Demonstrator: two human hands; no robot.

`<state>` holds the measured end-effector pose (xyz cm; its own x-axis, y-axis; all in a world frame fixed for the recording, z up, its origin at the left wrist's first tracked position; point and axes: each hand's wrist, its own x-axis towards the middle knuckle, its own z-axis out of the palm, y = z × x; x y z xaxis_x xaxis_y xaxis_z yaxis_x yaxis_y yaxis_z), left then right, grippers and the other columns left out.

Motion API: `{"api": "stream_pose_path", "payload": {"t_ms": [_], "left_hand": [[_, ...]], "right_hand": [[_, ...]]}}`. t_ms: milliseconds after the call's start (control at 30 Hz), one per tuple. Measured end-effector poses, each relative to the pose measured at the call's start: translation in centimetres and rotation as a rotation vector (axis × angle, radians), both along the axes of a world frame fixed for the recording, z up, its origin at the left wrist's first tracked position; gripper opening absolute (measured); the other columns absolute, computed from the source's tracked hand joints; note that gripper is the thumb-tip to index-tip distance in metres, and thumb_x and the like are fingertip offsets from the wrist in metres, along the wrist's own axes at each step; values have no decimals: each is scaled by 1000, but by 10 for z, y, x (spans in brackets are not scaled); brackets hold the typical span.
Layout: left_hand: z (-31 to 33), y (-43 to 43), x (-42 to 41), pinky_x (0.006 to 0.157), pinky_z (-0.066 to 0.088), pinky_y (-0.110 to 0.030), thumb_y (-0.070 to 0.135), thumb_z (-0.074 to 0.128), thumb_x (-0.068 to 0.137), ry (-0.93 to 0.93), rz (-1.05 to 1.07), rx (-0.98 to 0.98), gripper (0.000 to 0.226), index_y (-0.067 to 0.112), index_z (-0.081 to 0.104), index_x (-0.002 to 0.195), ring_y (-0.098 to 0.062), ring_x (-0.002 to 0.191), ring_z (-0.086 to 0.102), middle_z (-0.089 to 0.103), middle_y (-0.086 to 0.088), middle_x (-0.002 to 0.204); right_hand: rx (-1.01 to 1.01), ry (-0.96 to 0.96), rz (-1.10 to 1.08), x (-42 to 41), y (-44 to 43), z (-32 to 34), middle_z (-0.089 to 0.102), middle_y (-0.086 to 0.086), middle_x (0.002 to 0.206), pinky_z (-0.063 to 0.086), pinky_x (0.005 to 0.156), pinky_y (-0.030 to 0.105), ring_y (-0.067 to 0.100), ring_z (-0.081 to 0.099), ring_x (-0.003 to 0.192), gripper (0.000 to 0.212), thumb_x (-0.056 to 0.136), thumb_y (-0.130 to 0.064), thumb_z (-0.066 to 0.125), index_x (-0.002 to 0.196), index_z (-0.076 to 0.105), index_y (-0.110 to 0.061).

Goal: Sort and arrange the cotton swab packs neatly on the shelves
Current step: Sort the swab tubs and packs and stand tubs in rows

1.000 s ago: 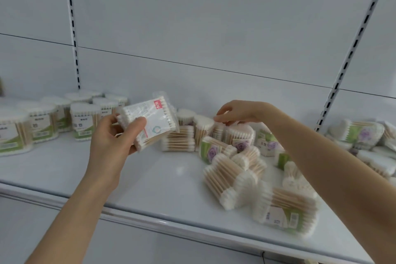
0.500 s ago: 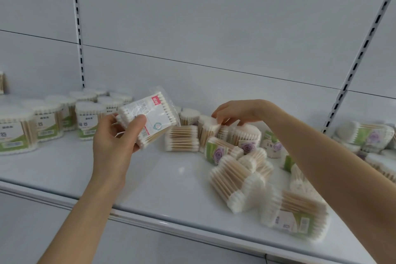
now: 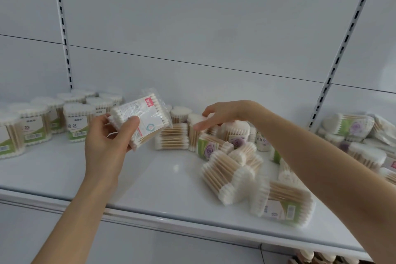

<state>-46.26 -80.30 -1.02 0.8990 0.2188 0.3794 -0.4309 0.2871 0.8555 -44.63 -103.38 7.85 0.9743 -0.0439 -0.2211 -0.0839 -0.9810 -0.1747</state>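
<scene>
My left hand [image 3: 102, 148] grips a flat clear pack of cotton swabs with a red label [image 3: 147, 118], tilted and held above the white shelf [image 3: 150, 180]. My right hand [image 3: 227, 113] reaches over a loose pile of swab packs [image 3: 227, 169]. Its thumb and fingers close round the white top of an upright pack [image 3: 193, 135] at the back of the pile. Round tubs of swabs with green labels [image 3: 77, 122] stand in rows at the left.
More packs with purple rose labels [image 3: 353, 130] lie heaped at the far right, past a slotted upright [image 3: 334, 64]. Another upright [image 3: 64, 34] runs up the back wall at left. A pack [image 3: 282, 206] lies close to the shelf's front edge.
My right hand has dropped slightly onto the upright pack at the back of the pile. My left hand still holds the flat pack in about the same place.
</scene>
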Motion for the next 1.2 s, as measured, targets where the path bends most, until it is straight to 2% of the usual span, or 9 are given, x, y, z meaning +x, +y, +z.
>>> {"api": "stream_pose_path", "payload": {"t_ms": [133, 233, 400, 500, 633, 800, 867, 1033, 1200], "left_hand": [[-2, 1, 1, 56, 54, -14, 12, 64, 86, -8, -2, 17, 27, 9, 50, 108, -5, 82, 62, 61, 4, 94], [-4, 0, 2, 56, 54, -14, 13, 65, 85, -14, 7, 36, 25, 11, 49, 105, -5, 82, 62, 60, 6, 91], [-2, -2, -2, 56, 53, -13, 14, 65, 86, -7, -42, 31, 28, 12, 49, 109, -5, 83, 62, 61, 4, 96], [4, -10, -13, 57, 54, -14, 16, 64, 86, -18, -122, 23, 30, 11, 53, 114, -5, 83, 65, 64, 3, 98], [18, -41, -41, 54, 52, -15, 18, 65, 84, -119, -279, 59, 14, 21, 56, 94, -2, 75, 67, 66, 4, 93], [24, -90, -80, 63, 55, -32, 33, 77, 66, -150, -499, 114, 34, 23, 57, 91, -12, 76, 69, 69, 1, 88], [23, -107, -93, 64, 54, -30, 30, 78, 71, -152, -540, 125, 31, 24, 57, 92, -17, 82, 69, 69, 0, 90], [28, -150, -122, 61, 58, -26, 26, 70, 78, -163, -553, 118, 21, 26, 53, 90, -7, 74, 68, 67, -2, 95], [31, -196, -151, 53, 52, -14, 23, 66, 83, -151, -500, 101, 20, 18, 54, 99, -6, 77, 67, 66, -1, 96]], "right_hand": [[-43, -49, -53, -7, -9, 0, 59, -1, 110, 35, 94, 33, 21, 50, 116, 68, 82, -64, 49, 127, 51, -14], [20, -181, -77, -12, -23, 1, 58, 3, 119, 41, 93, 32, 20, 54, 112, 61, 84, -59, 52, 122, 55, -11], [248, -360, -114, -36, -41, 6, 63, 2, 107, 49, 88, 32, 16, 61, 99, 47, 84, -48, 60, 116, 57, -14], [232, -484, -147, -61, -51, 5, 64, 2, 107, 46, 87, 27, 17, 60, 98, 42, 84, -45, 62, 113, 60, -15], [201, -592, -261, -107, -72, -6, 62, 6, 114, 46, 93, 29, 18, 58, 104, 41, 86, -36, 62, 118, 59, -10], [154, -676, -460, -182, -117, -29, 63, 7, 101, 47, 83, 27, 21, 59, 95, 36, 86, -34, 63, 112, 60, -10], [114, -707, -535, -214, -139, -33, 64, 11, 105, 49, 87, 34, 25, 60, 97, 37, 86, -33, 63, 111, 60, -6], [108, -799, -692, -280, -196, -33, 62, 10, 113, 42, 91, 29, 23, 58, 105, 43, 86, -27, 64, 121, 56, -3], [133, -788, -681, -299, -248, -29, 63, 11, 112, 46, 93, 34, 24, 59, 103, 45, 85, -29, 65, 122, 55, -5]]}}
